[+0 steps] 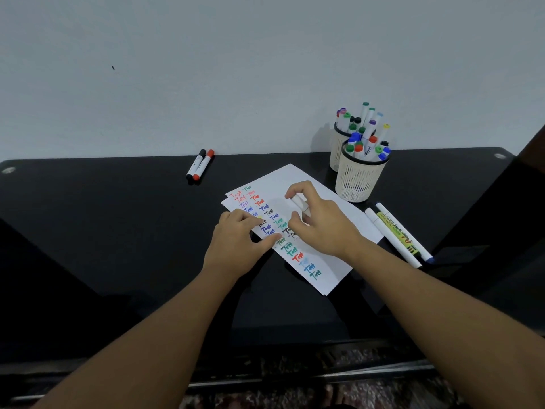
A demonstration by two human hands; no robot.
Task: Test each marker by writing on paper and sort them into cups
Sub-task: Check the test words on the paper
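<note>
- Right hand (320, 222): the grip pinches a white marker (300, 203) between thumb and curled fingers; the marker lies tilted over the sheet, its lower end hidden behind the hand, so contact of the tip with the sheet cannot be told.
- Left hand (239, 242): the grip is spread, with straight fingers pressing flat on the paper (339, 267), just left of the right-hand grip.
- Paper: a white sheet on the black counter (118, 231), beneath both grips, bearing two columns of the word "Test" in red, blue, black and green ink.
- Front cup (358, 180): a cream perforated cup beyond and right of the right-hand grip, full of capped markers, standing beside the sheet's far edge.
- Rear cup (337, 149): a like cup just behind the front one, also holding markers.
- Loose markers (396, 234): three lying side by side right of the right-hand grip, beside the sheet.
- Marker pair (200, 164): one black-capped and one red-capped, touching, well beyond and left of the left-hand grip, near the wall (206, 69).
</note>
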